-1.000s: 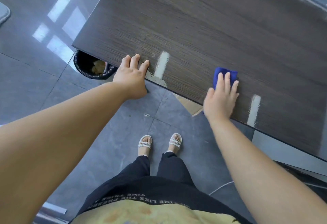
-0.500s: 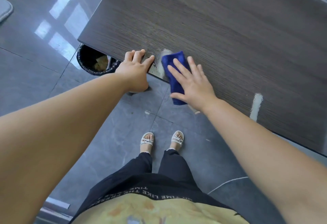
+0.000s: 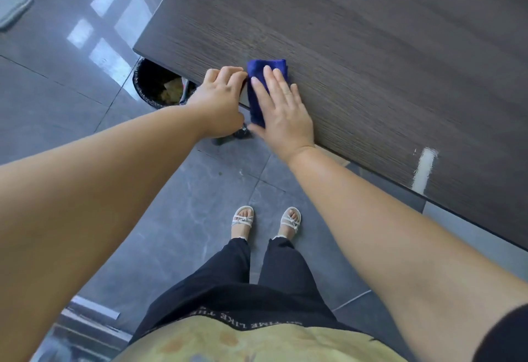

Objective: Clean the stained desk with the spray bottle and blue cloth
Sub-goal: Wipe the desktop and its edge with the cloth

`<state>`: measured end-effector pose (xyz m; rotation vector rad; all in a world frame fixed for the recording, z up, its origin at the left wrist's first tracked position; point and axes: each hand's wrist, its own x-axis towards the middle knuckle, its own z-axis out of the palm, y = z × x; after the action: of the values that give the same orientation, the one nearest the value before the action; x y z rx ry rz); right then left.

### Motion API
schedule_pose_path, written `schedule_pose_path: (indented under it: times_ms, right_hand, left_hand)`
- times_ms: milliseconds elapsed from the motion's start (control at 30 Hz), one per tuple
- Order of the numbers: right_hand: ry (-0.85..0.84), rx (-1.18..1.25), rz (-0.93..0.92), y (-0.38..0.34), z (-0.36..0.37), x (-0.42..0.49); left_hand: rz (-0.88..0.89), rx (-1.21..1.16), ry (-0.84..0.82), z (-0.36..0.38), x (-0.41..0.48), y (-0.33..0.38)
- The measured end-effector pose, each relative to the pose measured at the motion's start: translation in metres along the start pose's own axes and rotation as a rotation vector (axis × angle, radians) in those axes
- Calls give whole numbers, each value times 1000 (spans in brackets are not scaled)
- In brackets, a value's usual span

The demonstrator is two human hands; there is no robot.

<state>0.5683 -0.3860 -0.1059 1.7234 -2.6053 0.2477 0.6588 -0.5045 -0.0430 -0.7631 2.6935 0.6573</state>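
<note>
A dark wood-grain desk point(image 3: 357, 47) fills the upper right of the head view. A folded blue cloth point(image 3: 257, 87) lies on the desk's near edge, part of it hanging over. My right hand point(image 3: 281, 110) presses flat on the cloth with straight fingers. My left hand point(image 3: 220, 98) rests on the desk's edge just left of the cloth, fingers bent over the rim. A shiny wet streak point(image 3: 425, 171) shows on the desk near its edge at the right. No spray bottle is in view.
A black waste bin point(image 3: 160, 87) with rubbish stands on the grey tiled floor under the desk's left corner. A small dark object point(image 3: 240, 133) sits under the edge below my hands. My feet in white sandals point(image 3: 265, 221) stand close to the desk.
My right hand has slid the blue cloth left along the desk edge, over the pale streak next to my left hand, then slightly farther onto the desk. The left hand stayed put.
</note>
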Motion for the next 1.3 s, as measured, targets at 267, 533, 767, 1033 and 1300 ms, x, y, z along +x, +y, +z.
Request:
schedule_pose_path:
  times_ms: [267, 533, 767, 1033, 1300]
  right_hand:
    - [23, 3, 215, 96, -26, -129]
    - [9, 48, 167, 25, -7, -39]
    - [48, -34, 3, 119, -28, -125]
    - [-24, 0, 274, 180, -53, -209]
    - [76, -28, 52, 113, -27, -121]
  left_hand:
    - [-66, -45, 87, 28, -10, 7]
    - [-17, -115, 251, 42, -16, 49]
    - [85, -79, 224, 56, -17, 89]
    - [168, 28, 56, 70, -6, 136]
    - [92, -66, 110, 71, -12, 143]
